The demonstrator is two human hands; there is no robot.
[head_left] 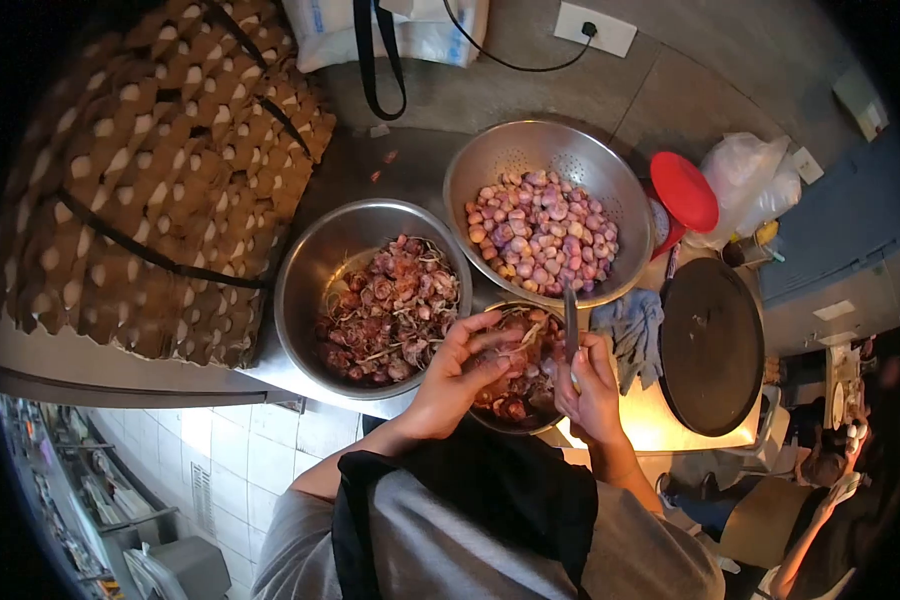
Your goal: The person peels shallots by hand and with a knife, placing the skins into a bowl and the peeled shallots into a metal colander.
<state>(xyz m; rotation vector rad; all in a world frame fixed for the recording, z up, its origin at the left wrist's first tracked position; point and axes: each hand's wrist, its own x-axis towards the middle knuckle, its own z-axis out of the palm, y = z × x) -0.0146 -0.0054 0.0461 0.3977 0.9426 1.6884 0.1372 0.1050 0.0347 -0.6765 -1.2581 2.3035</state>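
My right hand (592, 392) is closed around the handle of a small knife (571, 322), whose blade points away from me toward the colander. My left hand (455, 372) is curled over a smaller bowl (515, 431), its fingertips around what looks like a shallot with stringy pale roots (528, 338); blur and the fingers hide part of it. That bowl contains reddish-brown shallots or skins. To its left, a large steel bowl (300, 352) holds unpeeled shallots (395, 310) with roots. Behind, a steel colander (463, 170) is filled with peeled pink-purple shallots (542, 232).
Stacked egg trays (150, 190) tied with black straps stand at left. Right of the bowls are a blue-grey cloth glove (630, 335), a round black pan (712, 345), a red lid (684, 192) and plastic bags (745, 180). Another person (760, 510) is at lower right.
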